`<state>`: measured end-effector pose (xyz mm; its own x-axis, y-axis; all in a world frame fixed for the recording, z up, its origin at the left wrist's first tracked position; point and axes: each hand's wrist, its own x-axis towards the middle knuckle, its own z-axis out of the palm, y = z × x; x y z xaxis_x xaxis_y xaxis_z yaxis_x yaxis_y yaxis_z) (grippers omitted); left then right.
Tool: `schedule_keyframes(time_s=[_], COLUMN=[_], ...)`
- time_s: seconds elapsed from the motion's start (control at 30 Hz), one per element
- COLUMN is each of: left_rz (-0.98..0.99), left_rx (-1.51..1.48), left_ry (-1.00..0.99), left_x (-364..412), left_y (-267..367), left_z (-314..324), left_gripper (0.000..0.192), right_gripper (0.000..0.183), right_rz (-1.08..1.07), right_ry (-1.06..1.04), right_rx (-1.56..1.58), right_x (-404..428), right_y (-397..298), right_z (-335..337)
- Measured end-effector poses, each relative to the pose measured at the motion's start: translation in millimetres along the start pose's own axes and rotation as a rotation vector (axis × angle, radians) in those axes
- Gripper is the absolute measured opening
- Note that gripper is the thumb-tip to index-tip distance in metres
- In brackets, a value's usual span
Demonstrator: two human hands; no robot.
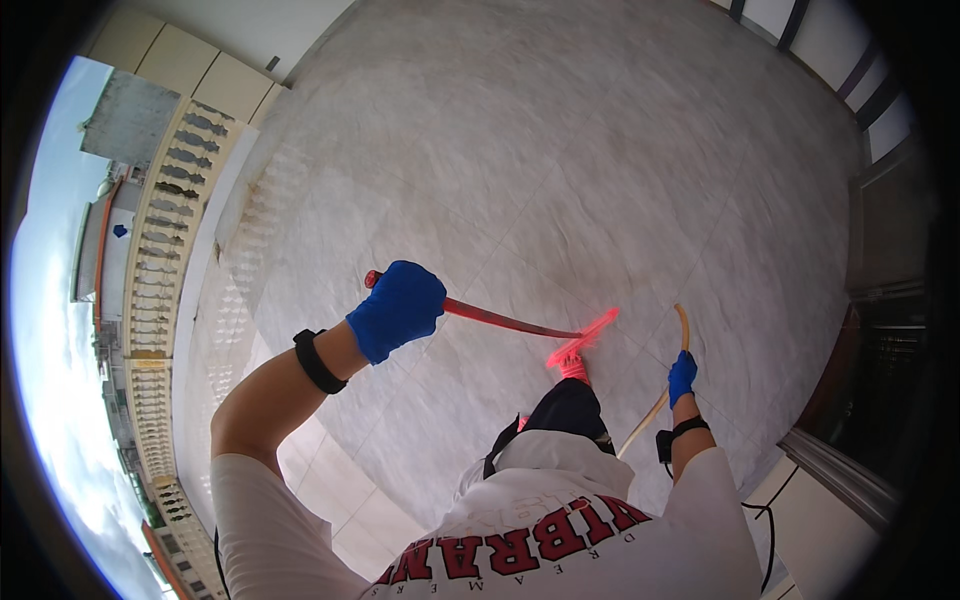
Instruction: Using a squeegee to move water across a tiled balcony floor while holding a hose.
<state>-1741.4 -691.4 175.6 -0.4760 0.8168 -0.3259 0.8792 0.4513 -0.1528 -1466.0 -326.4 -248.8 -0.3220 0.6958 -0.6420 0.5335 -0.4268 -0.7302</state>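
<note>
My left hand [397,311], in a blue glove, is closed around the upper part of a red pole [510,321]. The pole slopes down to a bright red-pink brush or squeegee head [585,337] beside my foot; its exact kind is unclear. At the right, my right hand [682,376], also gloved in blue, grips a yellowish hose [684,330]. Its open end points away from me, and the rest trails back beside my leg. No water is plainly visible at that end.
A pale tiled floor [555,172] spreads around me, with a glossy look. A cream balustrade [161,217] runs along the left. Dark-framed glass doors [877,360] stand at the right, and a black cable [771,540] hangs near my right side.
</note>
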Motion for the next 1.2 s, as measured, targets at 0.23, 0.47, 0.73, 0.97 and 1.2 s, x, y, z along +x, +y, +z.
schedule_keyframes(time_s=[0.23,0.47,0.73,0.97,1.2], left_rz=[-0.024,-0.100,-0.300,-0.572,-0.926], left_rx=[-0.036,-0.233,-0.251,-0.154,-0.023], left_ry=[-0.124,-0.284,-0.516,-0.730,-0.856], left_x=[44.8,100.9,92.8,-81.8,-249.8], left_y=[-12.2,29.2,2.0,-88.2,-108.6], left_z=[8.1,74.1,145.9,157.9,147.9], left_gripper=[0.021,0.027,0.035,0.039,0.045], right_gripper=[0.018,0.018,0.021,0.033,0.035], right_rz=[0.039,-0.019,0.026,-0.077,-0.095], right_ry=[0.032,0.066,0.115,0.165,-0.080], right_rx=[0.029,0.059,0.042,-0.437,-0.484], right_x=[3.6,-2.8,-5.1,17.6,3.5], right_y=[6.4,22.5,17.0,29.8,11.1], right_z=[-3.6,-16.7,-24.4,-6.5,66.6])
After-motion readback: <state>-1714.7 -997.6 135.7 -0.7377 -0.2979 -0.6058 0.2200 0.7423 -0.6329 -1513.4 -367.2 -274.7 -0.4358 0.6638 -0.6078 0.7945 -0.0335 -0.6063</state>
